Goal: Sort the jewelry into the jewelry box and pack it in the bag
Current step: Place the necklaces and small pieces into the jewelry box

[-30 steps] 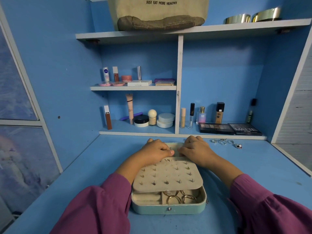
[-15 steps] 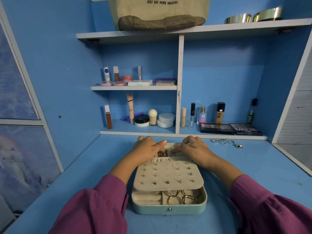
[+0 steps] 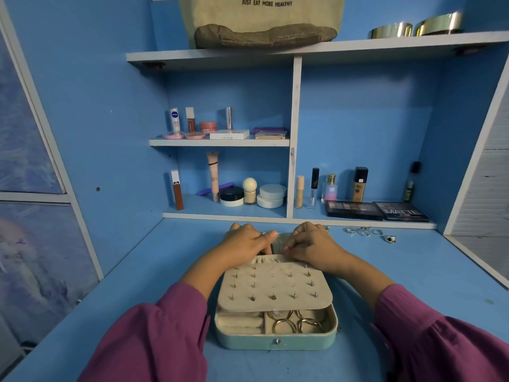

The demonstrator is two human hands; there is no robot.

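Spanning the whole lower view, the blue desk (image 3: 137, 285) carries a shelf unit (image 3: 294, 139) at its back, stocked with cosmetics and two dark eyeshadow palettes (image 3: 377, 210). On the top shelf stands a beige canvas bag (image 3: 261, 20) printed with "JUST EAT MORE HEALTHY", and two gold bangles (image 3: 416, 27) sit to its right. Down on the desk, right in front of the person, lies the open teal jewelry box (image 3: 275, 341). A cream earring panel (image 3: 275, 288), studded with rows of small earrings, lies over most of the tray; gold rings (image 3: 292, 322) show in the front compartment beside padded ring rolls. Both arms, in magenta sleeves (image 3: 154, 340), reach over the box to its far side. The left hand (image 3: 245, 242) and right hand (image 3: 314, 245) are curled, fingers bent down at the gathered elastic pocket (image 3: 267, 259) of the lid. Whether either hand pinches a piece of jewelry cannot be told, since the fingertips hide it. Several silver rings (image 3: 366, 232) lie loose on the desk, well to the right of the right hand.
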